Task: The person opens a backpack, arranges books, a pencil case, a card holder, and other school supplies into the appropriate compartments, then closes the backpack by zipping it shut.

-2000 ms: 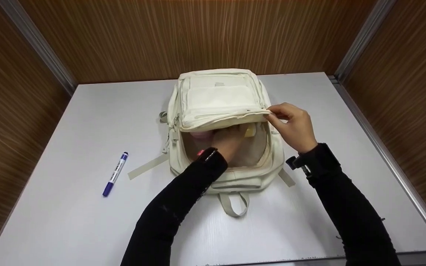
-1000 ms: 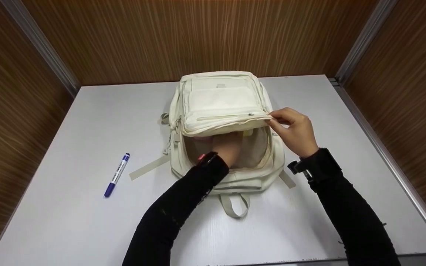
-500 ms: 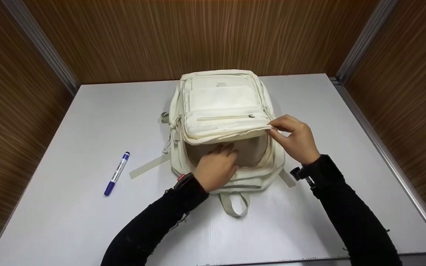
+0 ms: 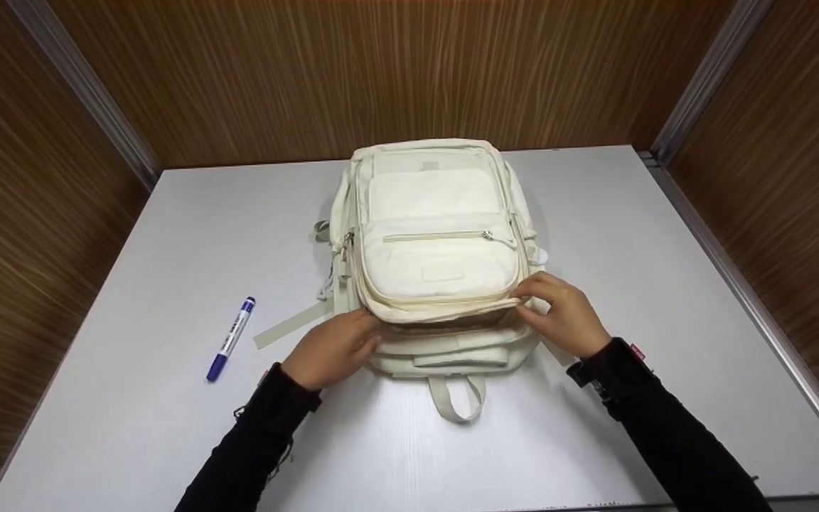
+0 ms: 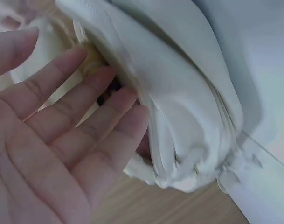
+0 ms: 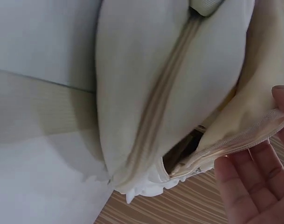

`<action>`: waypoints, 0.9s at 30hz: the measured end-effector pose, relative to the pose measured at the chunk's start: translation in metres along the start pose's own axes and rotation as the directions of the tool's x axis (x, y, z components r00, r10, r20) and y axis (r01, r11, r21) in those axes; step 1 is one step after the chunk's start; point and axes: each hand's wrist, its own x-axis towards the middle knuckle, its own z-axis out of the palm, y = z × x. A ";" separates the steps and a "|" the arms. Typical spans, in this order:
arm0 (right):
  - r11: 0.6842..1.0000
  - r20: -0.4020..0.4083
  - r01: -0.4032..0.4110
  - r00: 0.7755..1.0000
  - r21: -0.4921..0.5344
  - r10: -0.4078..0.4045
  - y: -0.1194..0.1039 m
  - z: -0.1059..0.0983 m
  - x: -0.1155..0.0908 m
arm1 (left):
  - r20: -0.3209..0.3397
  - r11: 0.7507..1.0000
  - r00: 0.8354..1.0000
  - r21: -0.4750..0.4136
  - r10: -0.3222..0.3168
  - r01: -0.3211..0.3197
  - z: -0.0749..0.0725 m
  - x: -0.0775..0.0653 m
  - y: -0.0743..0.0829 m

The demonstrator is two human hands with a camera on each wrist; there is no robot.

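Note:
A cream backpack (image 4: 431,192) lies on its back on the table, its front flap (image 4: 445,274) lowered over most of the main opening. My right hand (image 4: 566,316) pinches the flap's zipped edge at the right corner; in the right wrist view the edge (image 6: 235,142) runs between thumb and fingers. At the left corner my left hand (image 4: 331,348) is beside the opening, holding nothing. Its fingers (image 5: 93,123) are nearly straight in the left wrist view, near the opening's rim. A dark gap (image 4: 445,327) remains below the flap; the contents are mostly hidden.
A blue-and-white marker (image 4: 231,339) lies on the white table (image 4: 132,398), left of the bag. A strap end (image 4: 288,327) and the top carry loop (image 4: 457,405) spread out from the bag. Wood-grain panels (image 4: 409,78) surround the table.
My left hand has come out of the bag and moved to the opening's left corner. My right hand has drawn the flap toward me, over the opening. The marker has stayed put.

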 end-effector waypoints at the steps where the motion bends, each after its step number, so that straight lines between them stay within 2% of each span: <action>1: 1.000 0.017 -0.014 1.000 -0.001 0.014 0.001 0.002 -0.002 | -0.032 1.000 0.999 -0.002 -0.026 0.026 -0.003 0.000 -0.003; 3: 0.999 0.064 -0.045 0.997 0.003 0.044 0.003 0.005 -0.006 | -0.117 0.997 0.990 0.002 -0.080 0.080 -0.010 0.004 -0.009; 6: 0.997 0.144 -0.082 0.986 -0.004 0.082 0.006 0.008 -0.012 | -0.241 0.989 0.960 0.003 -0.143 0.148 -0.016 0.016 -0.021; 9: 0.996 0.189 -0.093 0.978 0.012 0.089 0.008 0.010 -0.016 | -0.322 0.979 0.925 -0.038 -0.201 0.200 -0.019 0.034 -0.035; 11: 0.995 0.176 -0.091 0.981 0.040 0.083 0.009 0.010 -0.017 | -0.343 0.969 0.907 -0.086 -0.245 0.230 -0.019 0.046 -0.044; 14: 0.992 0.102 -0.089 0.992 0.086 0.081 0.010 0.009 -0.016 | -0.334 0.949 0.889 -0.153 -0.312 0.275 -0.018 0.063 -0.054; 19: 0.987 -0.038 -0.124 0.991 0.105 0.129 0.011 0.006 -0.014 | -0.259 0.912 0.880 -0.211 -0.398 0.351 -0.015 0.085 -0.064; 23: 0.981 -0.095 -0.169 0.980 0.091 0.178 0.011 0.004 -0.011 | -0.219 0.902 0.880 -0.206 -0.421 0.380 -0.011 0.095 -0.068; 27: 0.970 -0.109 -0.230 0.965 0.083 0.238 0.012 0.002 -0.007 | -0.223 0.898 0.873 -0.189 -0.433 0.397 -0.009 0.102 -0.071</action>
